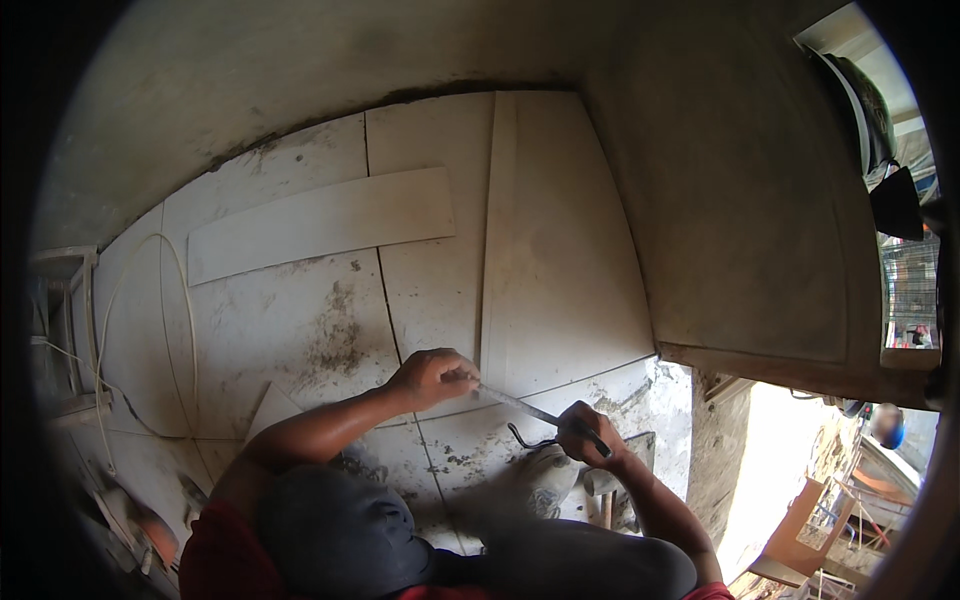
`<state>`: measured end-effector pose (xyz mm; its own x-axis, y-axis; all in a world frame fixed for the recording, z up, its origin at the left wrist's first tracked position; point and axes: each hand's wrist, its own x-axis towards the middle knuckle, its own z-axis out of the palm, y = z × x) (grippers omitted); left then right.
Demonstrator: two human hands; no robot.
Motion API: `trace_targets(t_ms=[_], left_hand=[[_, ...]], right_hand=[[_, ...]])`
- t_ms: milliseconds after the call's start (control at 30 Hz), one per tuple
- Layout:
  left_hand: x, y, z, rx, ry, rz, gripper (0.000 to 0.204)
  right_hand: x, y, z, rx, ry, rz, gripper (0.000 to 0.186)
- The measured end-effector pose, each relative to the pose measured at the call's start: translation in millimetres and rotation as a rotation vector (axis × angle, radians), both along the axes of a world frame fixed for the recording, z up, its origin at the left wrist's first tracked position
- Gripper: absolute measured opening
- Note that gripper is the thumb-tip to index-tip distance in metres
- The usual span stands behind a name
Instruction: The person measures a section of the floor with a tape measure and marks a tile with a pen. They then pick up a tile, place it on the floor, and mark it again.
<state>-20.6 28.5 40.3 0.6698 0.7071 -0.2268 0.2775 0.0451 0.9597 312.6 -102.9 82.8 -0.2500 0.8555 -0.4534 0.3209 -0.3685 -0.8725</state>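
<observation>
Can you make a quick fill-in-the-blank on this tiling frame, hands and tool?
1. The left hand presses one end of a thin metal tool against the ____ tiles.
2. The right hand grips the tool's ____ end.
3. A loose tile strip lies flat ____ the hands, nearer the grey wall.
4. A thin pale cord loops over the tiles on the person's ____ side.

Missing words: white; other; beyond; left
</observation>
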Motion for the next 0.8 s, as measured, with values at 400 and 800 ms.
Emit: trace_targets(t_ms=[400,800], left_hand=[[34.9,-41.1,25.0,-0.11,-0.049,-0.152,0.025],[32.5,-48.5,24.1,-0.265,-0.104,-0.069,0.037]], right_hand=[[-64.6,20.3,25.2,0.025,-0.106,0.142,0.028],[-75.0,15.0,22.9,-0.019,0.042,0.104,0.025]])
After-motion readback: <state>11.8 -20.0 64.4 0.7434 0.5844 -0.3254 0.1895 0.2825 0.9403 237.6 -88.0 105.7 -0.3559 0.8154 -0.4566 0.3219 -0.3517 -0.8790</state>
